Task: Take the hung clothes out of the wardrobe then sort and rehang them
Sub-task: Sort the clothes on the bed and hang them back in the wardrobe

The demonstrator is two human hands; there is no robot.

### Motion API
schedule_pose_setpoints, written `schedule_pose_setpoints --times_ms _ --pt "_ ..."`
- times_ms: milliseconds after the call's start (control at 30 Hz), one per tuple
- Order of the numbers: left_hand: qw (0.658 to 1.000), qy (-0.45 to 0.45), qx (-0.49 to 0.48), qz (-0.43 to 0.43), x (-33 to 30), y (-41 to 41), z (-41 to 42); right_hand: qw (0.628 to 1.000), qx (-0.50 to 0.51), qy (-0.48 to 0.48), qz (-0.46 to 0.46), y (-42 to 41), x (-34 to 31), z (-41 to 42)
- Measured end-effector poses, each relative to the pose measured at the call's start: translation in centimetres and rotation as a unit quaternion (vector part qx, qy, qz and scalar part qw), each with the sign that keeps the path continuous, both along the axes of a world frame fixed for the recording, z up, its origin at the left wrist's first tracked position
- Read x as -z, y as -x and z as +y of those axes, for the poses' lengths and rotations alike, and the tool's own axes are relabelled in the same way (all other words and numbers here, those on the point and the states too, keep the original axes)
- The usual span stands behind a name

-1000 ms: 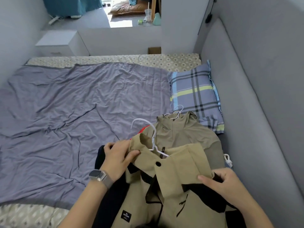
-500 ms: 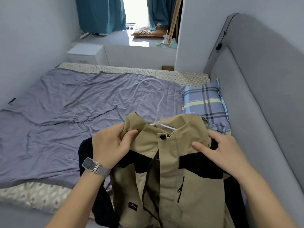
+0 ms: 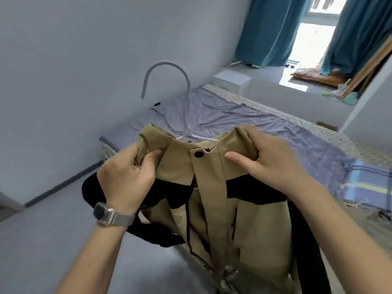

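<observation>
A tan jacket with black panels (image 3: pixel 214 187) hangs upright in front of me on a white hanger (image 3: pixel 186 98), whose hook rises above the collar. My left hand (image 3: pixel 129 177), with a metal-band watch on its wrist, pinches the left side of the collar. My right hand (image 3: pixel 269 160) grips the right side of the collar and shoulder. The jacket's front is buttoned at the top by a black snap. Its lower part drops out of view at the bottom.
Behind the jacket lies a bed with a grey-purple sheet (image 3: pixel 244 122) and a plaid pillow (image 3: pixel 369 185) at the right. A blank wall (image 3: pixel 74 71) stands to the left. A white nightstand (image 3: pixel 231 79) and teal curtains (image 3: pixel 269 28) are at the far end.
Both hands have lifted the jacket off the bed and held it up. My view has swung to the left, toward the wall; the pile of other clothes is out of sight.
</observation>
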State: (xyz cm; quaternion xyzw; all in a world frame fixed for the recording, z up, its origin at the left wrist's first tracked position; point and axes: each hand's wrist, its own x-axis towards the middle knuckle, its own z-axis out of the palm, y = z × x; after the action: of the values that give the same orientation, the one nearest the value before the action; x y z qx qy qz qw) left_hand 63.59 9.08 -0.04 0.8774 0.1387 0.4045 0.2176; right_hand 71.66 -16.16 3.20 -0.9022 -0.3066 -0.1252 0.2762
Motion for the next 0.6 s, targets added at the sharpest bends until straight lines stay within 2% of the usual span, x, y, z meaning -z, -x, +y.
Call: schedule_pose_setpoints --times_ms 133,267,433,600 --pt "0.992 -0.008 -0.122 0.014 -0.2 5.6 7.2 0.99 -0.134 -0.029 0.035 -0.9 0.7 9.9" --pt "0.974 0.0 -0.221 0.039 0.3 11.5 12.4 0.955 -0.277 -0.038 0.097 -0.5 2.2 19.8" --pt "0.924 0.027 -0.372 0.085 0.4 19.1 16.4 0.884 -0.432 0.005 0.18 2.2 3.2 31.2" --pt "0.88 0.079 -0.455 0.107 0.7 27.3 18.9 0.807 -0.535 0.04 0.249 8.0 3.6 40.7"
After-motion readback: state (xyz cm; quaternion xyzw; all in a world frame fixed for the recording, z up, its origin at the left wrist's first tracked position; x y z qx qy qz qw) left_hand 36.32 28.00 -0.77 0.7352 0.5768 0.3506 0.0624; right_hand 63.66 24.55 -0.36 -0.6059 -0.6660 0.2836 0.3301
